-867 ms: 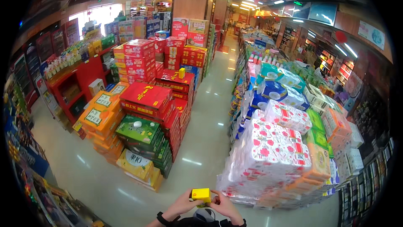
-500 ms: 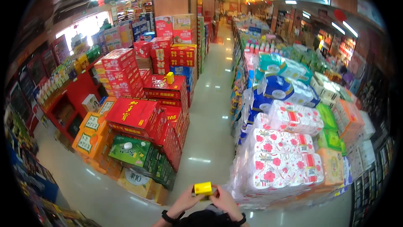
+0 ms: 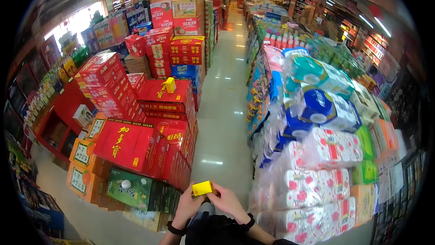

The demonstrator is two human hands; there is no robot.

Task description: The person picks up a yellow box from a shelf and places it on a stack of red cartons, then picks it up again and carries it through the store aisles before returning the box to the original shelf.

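Note:
A small yellow box [image 3: 202, 188] is held out in front of me over the aisle, between my two hands. My left hand [image 3: 186, 205] grips its left side, and my right hand [image 3: 228, 201] has its fingers closed at the right end. The fingertips underneath the box are hidden. Each wrist wears a black band. Farther ahead on the left, a similar small yellow box [image 3: 170, 85] stands on top of a red carton [image 3: 144, 92].
Left of the aisle rise stacked red cartons [image 3: 124, 143], a green carton [image 3: 136, 186] and orange cartons [image 3: 81, 174]. Plastic-wrapped toilet paper packs [image 3: 312, 186] and blue tissue packs [image 3: 317, 104] pile up on the right. The shiny tiled aisle [image 3: 220, 109] runs ahead between them.
My view has moved forward along the aisle, so the stacks on both sides sit nearer. The held yellow box is now tilted slightly and lies farther left in view, still in both hands.

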